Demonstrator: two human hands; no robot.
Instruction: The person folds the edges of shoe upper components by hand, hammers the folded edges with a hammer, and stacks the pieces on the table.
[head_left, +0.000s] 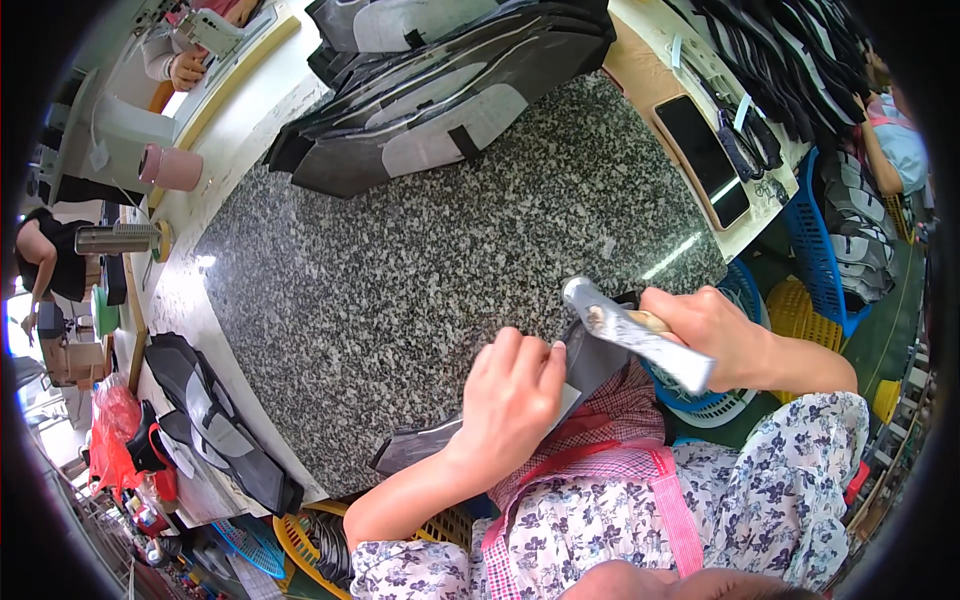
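A hammer with a shiny metal head (pixel 655 347) is in my right hand (pixel 728 338), whose fingers wrap round its short wooden handle. The hammer is held above the near right edge of a speckled granite slab (pixel 400 300). My left hand (pixel 508 395) is closed on a long dark grey piece of sheet material (pixel 598 362) along the slab's near edge. One end of that piece shows beyond the left wrist, while the other lies beneath the hammer. The left fingertips are partly hidden.
Dark grey cut pieces with light patches (pixel 440 130) are stacked at the slab's far side. More pieces (pixel 215 420) lie at left. A phone (pixel 700 160) and scissors (pixel 755 140) rest at far right. Blue baskets (pixel 825 245) stand at right; other people work nearby.
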